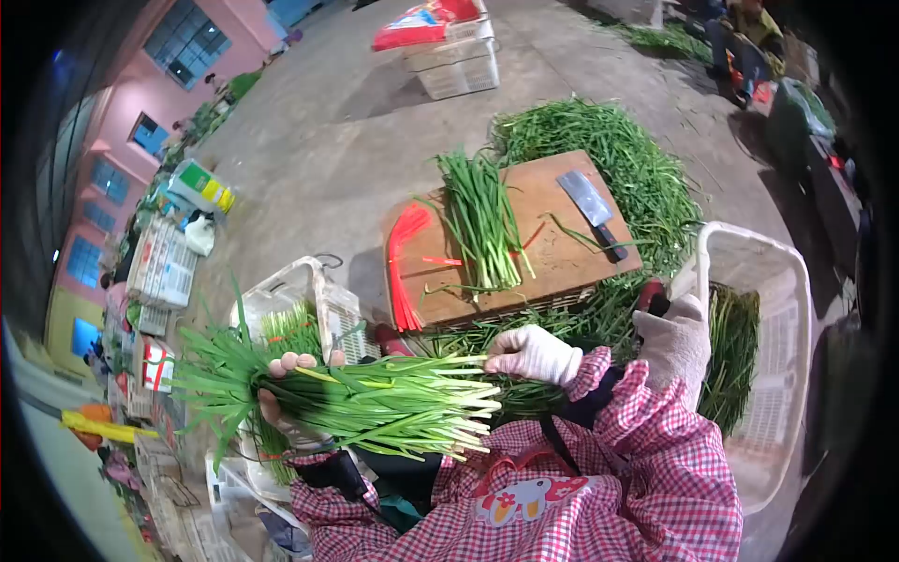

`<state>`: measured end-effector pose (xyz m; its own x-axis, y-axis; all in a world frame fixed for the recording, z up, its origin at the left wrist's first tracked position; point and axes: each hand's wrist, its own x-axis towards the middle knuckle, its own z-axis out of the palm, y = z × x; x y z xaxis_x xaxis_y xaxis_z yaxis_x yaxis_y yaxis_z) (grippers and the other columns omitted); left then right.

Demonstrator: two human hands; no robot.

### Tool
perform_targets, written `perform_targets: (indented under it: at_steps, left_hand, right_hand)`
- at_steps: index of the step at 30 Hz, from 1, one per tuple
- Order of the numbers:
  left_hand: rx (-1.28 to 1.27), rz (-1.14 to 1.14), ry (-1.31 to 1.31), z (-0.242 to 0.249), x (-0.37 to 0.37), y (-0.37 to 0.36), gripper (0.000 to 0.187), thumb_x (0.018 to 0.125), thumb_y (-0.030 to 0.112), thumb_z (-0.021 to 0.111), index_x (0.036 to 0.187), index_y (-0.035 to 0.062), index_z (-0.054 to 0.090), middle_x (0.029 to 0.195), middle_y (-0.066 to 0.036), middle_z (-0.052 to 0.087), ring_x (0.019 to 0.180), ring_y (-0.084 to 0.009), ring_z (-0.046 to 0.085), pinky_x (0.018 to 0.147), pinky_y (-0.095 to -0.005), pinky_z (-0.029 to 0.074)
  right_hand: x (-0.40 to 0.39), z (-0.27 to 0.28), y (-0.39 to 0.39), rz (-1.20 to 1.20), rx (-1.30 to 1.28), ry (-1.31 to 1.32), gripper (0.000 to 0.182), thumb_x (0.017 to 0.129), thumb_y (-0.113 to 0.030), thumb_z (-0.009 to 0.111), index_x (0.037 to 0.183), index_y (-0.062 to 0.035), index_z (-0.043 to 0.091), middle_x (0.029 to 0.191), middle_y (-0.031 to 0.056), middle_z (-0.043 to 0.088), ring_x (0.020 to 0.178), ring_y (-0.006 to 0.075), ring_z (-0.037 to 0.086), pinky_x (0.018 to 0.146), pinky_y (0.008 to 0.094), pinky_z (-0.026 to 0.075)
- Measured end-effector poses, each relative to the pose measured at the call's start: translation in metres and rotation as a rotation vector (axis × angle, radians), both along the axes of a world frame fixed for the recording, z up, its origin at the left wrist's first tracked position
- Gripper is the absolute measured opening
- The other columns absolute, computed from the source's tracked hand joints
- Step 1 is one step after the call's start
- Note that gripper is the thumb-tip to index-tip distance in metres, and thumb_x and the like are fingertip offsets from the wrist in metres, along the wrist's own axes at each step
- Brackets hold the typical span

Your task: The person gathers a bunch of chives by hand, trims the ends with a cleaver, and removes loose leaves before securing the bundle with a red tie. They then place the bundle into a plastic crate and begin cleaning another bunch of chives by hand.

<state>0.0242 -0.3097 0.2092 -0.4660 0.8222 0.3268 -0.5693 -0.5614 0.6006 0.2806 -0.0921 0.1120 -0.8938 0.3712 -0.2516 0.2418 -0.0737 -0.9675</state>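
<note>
My left hand (290, 398), in a fingertip-less glove, is wrapped round a large bunch of green stalks (393, 398), its leaves spread to the left and white ends to the right. My right hand (532, 356), in a white glove, pinches at the pale tip of a stalk on the bunch's upper right edge. Beyond them, a wooden board (552, 267) bears a smaller bunch of stalks (482, 220), a bundle of red ties (403, 272) at its left and a cleaver (587, 201) at its right.
A white crate (801, 365) with greens stands at the right, another (342, 314) at the left. Loose greens (599, 140) lie heaped behind the board. Stacked crates (454, 70) stand farther back. A seated person (749, 47) is at the upper right.
</note>
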Motion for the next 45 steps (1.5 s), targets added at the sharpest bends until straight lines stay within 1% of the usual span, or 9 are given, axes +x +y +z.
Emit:
perform_targets:
  at_steps: [1, 6, 10, 16, 22, 26, 32, 39, 45]
  left_hand:
    - [0.022, -0.031, 0.047, -0.001, -0.005, -0.001, 0.039, 0.092, 0.038, 0.053, 0.118, 0.0094, 0.056, 0.122, -0.002, 0.052, 0.119, -0.022, 0.048, 0.112, -0.0609, 0.011]
    - [0.052, -0.06, 0.167, -0.011, -0.022, -0.006, 0.044, 0.092, 0.037, 0.048, 0.127, 0.0097, 0.052, 0.131, -0.003, 0.05, 0.124, -0.0219, 0.045, 0.111, -0.0607, 0.013]
    - [0.048, 0.055, 0.158, -0.007, -0.028, -0.004, 0.049, 0.091, 0.045, 0.046, 0.123, 0.0086, 0.054, 0.127, -0.004, 0.048, 0.118, -0.0213, 0.046, 0.11, -0.0611, 0.016]
    - [0.025, 0.086, 0.177, 0.008, -0.054, -0.012, 0.034, 0.093, 0.034, 0.05, 0.112, 0.0076, 0.059, 0.114, -0.003, 0.052, 0.116, -0.0202, 0.049, 0.111, -0.0551, 0.021]
    - [-0.054, 0.152, -0.029, -0.003, -0.062, -0.018, 0.031, 0.092, 0.034, 0.054, 0.101, 0.0055, 0.062, 0.106, -0.004, 0.055, 0.111, -0.0209, 0.051, 0.109, -0.0533, 0.025]
    - [-0.062, 0.084, 0.046, -0.014, -0.08, -0.025, 0.032, 0.091, 0.033, 0.057, 0.101, 0.0032, 0.064, 0.111, -0.006, 0.061, 0.115, -0.0244, 0.05, 0.107, -0.0495, 0.029]
    - [-0.114, 0.157, -0.149, -0.022, -0.08, -0.03, 0.031, 0.09, 0.029, 0.06, 0.1, 0.0, 0.063, 0.11, -0.012, 0.064, 0.114, -0.0293, 0.053, 0.103, -0.0463, 0.039]
    - [-0.271, 0.248, -0.351, -0.005, -0.051, -0.017, 0.03, 0.091, 0.03, 0.06, 0.102, 0.0019, 0.064, 0.108, -0.012, 0.065, 0.105, -0.0305, 0.059, 0.098, -0.0475, 0.044]
    - [-0.202, 0.138, -0.115, -0.015, -0.072, -0.013, 0.032, 0.091, 0.028, 0.058, 0.104, 0.0, 0.062, 0.11, -0.014, 0.063, 0.112, -0.0325, 0.054, 0.1, -0.0508, 0.041]
  right_hand:
    - [0.003, 0.008, 0.0, -0.006, -0.016, 0.004, 0.021, 0.083, -0.026, 0.071, 0.087, -0.0054, 0.069, 0.063, -0.0014, 0.058, 0.059, 0.006, 0.049, 0.055, 0.0251, 0.043]
    - [0.023, -0.003, 0.005, 0.073, 0.134, -0.003, 0.023, 0.086, -0.027, 0.068, 0.089, -0.005, 0.066, 0.063, 0.001, 0.058, 0.06, 0.0088, 0.052, 0.057, 0.0275, 0.045]
    - [0.055, -0.021, 0.028, 0.085, 0.542, -0.15, 0.03, 0.082, -0.034, 0.066, 0.093, -0.0066, 0.066, 0.073, 0.0153, 0.064, 0.067, 0.0303, 0.062, 0.065, 0.0386, 0.049]
    - [0.095, -0.01, 0.063, 0.685, 1.045, -1.074, 0.022, 0.077, -0.024, 0.064, 0.092, -0.0105, 0.071, 0.086, 0.0101, 0.07, 0.085, 0.0295, 0.068, 0.072, 0.0418, 0.053]
    - [0.046, 0.045, 0.005, -0.065, 1.096, 0.01, 0.023, 0.08, -0.031, 0.064, 0.095, -0.0146, 0.062, 0.066, 0.0095, 0.062, 0.063, 0.0299, 0.064, 0.056, 0.0409, 0.05]
    - [0.007, 0.069, -0.026, -0.081, 1.09, 0.24, 0.021, 0.076, -0.023, 0.07, 0.094, -0.015, 0.063, 0.06, 0.0065, 0.058, 0.053, 0.0276, 0.059, 0.046, 0.038, 0.046]
    - [-0.025, 0.064, -0.039, 0.009, 1.226, -0.06, 0.03, 0.079, -0.032, 0.066, 0.101, -0.0152, 0.055, 0.056, 0.006, 0.057, 0.047, 0.027, 0.057, 0.041, 0.0394, 0.042]
    - [-0.043, 0.031, -0.026, 0.052, 1.141, 0.055, 0.017, 0.077, -0.027, 0.061, 0.081, -0.011, 0.057, 0.062, 0.0116, 0.058, 0.057, 0.0331, 0.061, 0.05, 0.0436, 0.048]
    - [-0.006, 0.032, -0.005, 0.062, 0.99, 0.078, 0.017, 0.082, -0.032, 0.06, 0.087, -0.0159, 0.064, 0.062, 0.0116, 0.059, 0.057, 0.0331, 0.06, 0.052, 0.044, 0.048]
